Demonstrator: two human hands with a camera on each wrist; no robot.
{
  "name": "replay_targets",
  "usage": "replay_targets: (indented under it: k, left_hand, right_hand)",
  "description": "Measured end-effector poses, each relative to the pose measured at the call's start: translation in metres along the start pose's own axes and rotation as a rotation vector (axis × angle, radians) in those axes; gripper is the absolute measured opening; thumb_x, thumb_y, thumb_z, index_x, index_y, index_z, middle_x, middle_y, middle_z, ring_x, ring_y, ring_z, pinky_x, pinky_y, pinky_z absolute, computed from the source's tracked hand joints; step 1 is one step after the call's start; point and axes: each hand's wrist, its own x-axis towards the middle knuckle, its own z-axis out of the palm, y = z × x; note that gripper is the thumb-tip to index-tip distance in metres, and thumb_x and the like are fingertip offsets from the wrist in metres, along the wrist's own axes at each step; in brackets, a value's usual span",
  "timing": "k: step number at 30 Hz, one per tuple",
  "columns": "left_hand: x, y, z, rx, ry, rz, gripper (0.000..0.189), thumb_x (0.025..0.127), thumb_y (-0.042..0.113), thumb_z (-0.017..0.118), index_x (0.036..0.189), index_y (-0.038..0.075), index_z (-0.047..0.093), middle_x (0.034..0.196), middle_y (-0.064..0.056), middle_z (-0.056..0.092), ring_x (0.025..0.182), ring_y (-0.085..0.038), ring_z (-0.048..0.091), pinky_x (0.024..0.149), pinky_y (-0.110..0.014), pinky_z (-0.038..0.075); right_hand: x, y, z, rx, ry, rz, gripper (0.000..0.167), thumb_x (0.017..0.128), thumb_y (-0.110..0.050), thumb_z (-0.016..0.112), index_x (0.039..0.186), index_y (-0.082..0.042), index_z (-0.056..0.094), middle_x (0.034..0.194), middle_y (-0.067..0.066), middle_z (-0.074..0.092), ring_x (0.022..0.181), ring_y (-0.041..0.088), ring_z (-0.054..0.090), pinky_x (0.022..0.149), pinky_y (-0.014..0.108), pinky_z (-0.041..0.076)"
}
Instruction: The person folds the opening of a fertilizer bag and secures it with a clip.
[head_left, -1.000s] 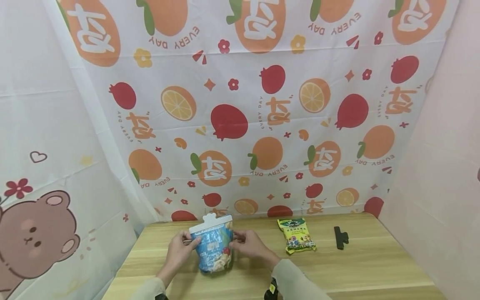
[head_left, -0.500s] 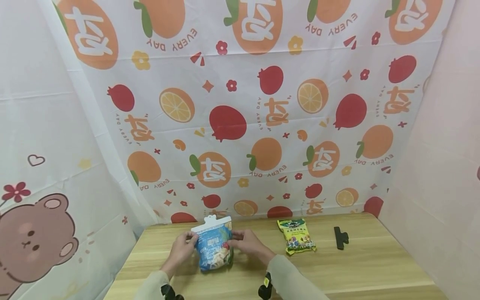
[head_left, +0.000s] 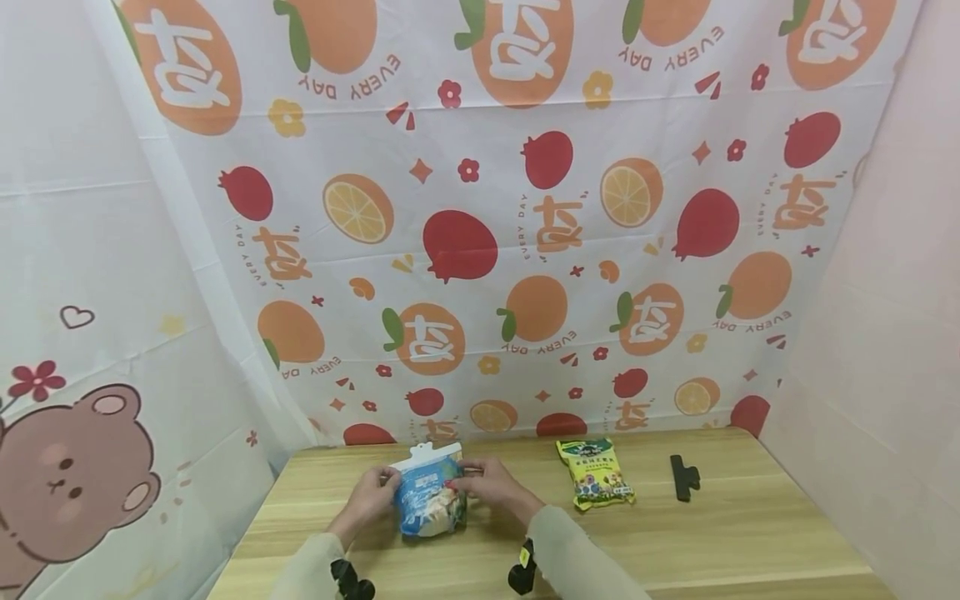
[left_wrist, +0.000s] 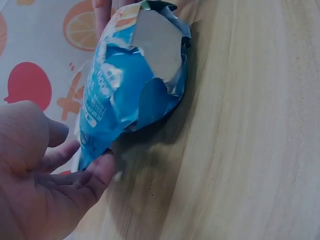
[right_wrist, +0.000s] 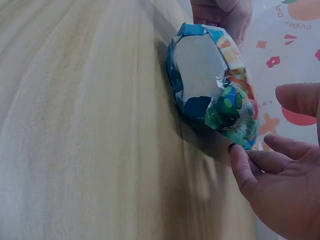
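Note:
A blue snack bag [head_left: 429, 500] with a white clip [head_left: 423, 454] along its top edge lies close over the table between my hands. Its pale, folded bottom [left_wrist: 159, 46] shows in the left wrist view. My left hand [head_left: 372, 497] is at the left side; its fingers [left_wrist: 97, 177] touch the bag's edge by the clip while the thumb stands off. On the other side, my right hand [head_left: 491, 485] has fingertips [right_wrist: 241, 159] right at the bag's green corner [right_wrist: 232, 112], with the thumb raised away from it.
To the right on the wooden table [head_left: 720, 542] lies a yellow-green packet [head_left: 596, 473]. Farther right is a black clip [head_left: 684, 477]. A fruit-print curtain [head_left: 517, 250] hangs behind the table's back edge.
The bag has tipped back and sunk toward the table, its top now lower in the head view. Both hands have followed it, their thumbs loosened from its front.

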Motion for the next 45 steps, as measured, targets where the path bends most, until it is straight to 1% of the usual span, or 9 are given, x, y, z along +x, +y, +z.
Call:
replay_targets:
  k: [5,12,17,23,27,31,34,39,45]
  left_hand:
    - [0.0,-0.003,0.006,-0.008,-0.027,-0.011,0.034,0.104,0.01,0.046,0.126,-0.016,0.049,0.131,-0.042,0.054,0.119,-0.048,0.06,0.086,-0.047,0.06]
    - [0.0,-0.004,0.008,0.025,-0.034,-0.031,0.044,0.104,0.012,0.047,0.136,-0.018,0.041,0.134,-0.043,0.052,0.118,-0.046,0.06,0.086,-0.046,0.059]
    - [0.0,0.0,0.003,0.094,-0.022,-0.029,0.049,0.103,0.017,0.049,0.137,-0.017,0.041,0.138,-0.042,0.049,0.127,-0.052,0.052,0.103,-0.059,0.048]
    - [-0.003,0.017,-0.003,0.276,0.106,0.0,0.054,0.1,0.021,0.052,0.137,-0.017,0.044,0.134,-0.042,0.05,0.128,-0.058,0.047,0.107,-0.068,0.04]
    - [-0.008,0.041,0.004,0.394,0.274,0.102,0.048,0.096,0.019,0.059,0.13,-0.014,0.051,0.124,-0.039,0.057,0.115,-0.055,0.055,0.098,-0.065,0.044]
    - [-0.013,0.07,0.021,0.387,0.398,0.277,0.036,0.093,0.015,0.065,0.121,-0.007,0.058,0.116,-0.031,0.062,0.107,-0.047,0.059,0.092,-0.06,0.046]
    - [-0.017,0.088,0.037,0.358,0.435,0.418,0.028,0.092,0.012,0.068,0.115,-0.002,0.062,0.109,-0.023,0.066,0.102,-0.041,0.062,0.087,-0.055,0.049]
    - [-0.02,0.108,0.064,0.307,0.412,0.554,0.022,0.091,0.008,0.069,0.111,0.001,0.063,0.106,-0.019,0.069,0.098,-0.037,0.066,0.086,-0.053,0.054]
    - [-0.018,0.122,0.099,0.24,0.255,0.528,0.026,0.092,0.011,0.066,0.116,0.002,0.062,0.117,-0.022,0.068,0.108,-0.04,0.065,0.091,-0.054,0.055]
  right_hand:
    - [0.002,0.006,0.001,-0.007,-0.018,0.025,0.057,0.092,-0.02,0.073,0.141,0.003,0.054,0.142,0.028,0.057,0.119,0.036,0.066,0.095,0.052,0.057]
    - [0.002,0.009,0.0,-0.017,-0.02,0.083,0.057,0.092,-0.022,0.075,0.142,-0.002,0.056,0.145,0.023,0.056,0.122,0.035,0.064,0.096,0.05,0.057]
    - [0.002,0.002,-0.003,-0.088,-0.019,0.096,0.052,0.093,-0.022,0.073,0.139,-0.003,0.058,0.14,0.019,0.061,0.122,0.033,0.063,0.094,0.05,0.056]
    - [-0.003,-0.005,-0.01,-0.201,-0.003,0.055,0.049,0.095,-0.019,0.068,0.138,0.0,0.057,0.144,0.023,0.057,0.133,0.043,0.053,0.105,0.06,0.048]
    - [-0.009,-0.011,-0.021,-0.26,0.005,0.028,0.05,0.098,-0.022,0.064,0.141,-0.001,0.054,0.146,0.024,0.054,0.135,0.045,0.05,0.11,0.061,0.043]
    - [-0.016,-0.022,-0.038,-0.311,0.012,-0.038,0.047,0.099,-0.023,0.063,0.14,-0.002,0.055,0.145,0.023,0.055,0.135,0.046,0.05,0.109,0.061,0.043]
    - [-0.023,-0.029,-0.056,-0.344,0.029,-0.106,0.045,0.098,-0.019,0.062,0.139,-0.001,0.056,0.144,0.022,0.056,0.136,0.048,0.048,0.108,0.062,0.044]
    - [-0.038,-0.034,-0.086,-0.43,0.101,-0.166,0.042,0.097,-0.018,0.065,0.137,-0.007,0.06,0.142,0.019,0.059,0.134,0.045,0.052,0.107,0.06,0.046]
    - [-0.058,-0.031,-0.125,-0.495,0.177,-0.214,0.039,0.097,-0.013,0.064,0.135,-0.005,0.06,0.137,0.017,0.063,0.13,0.039,0.057,0.106,0.058,0.048]
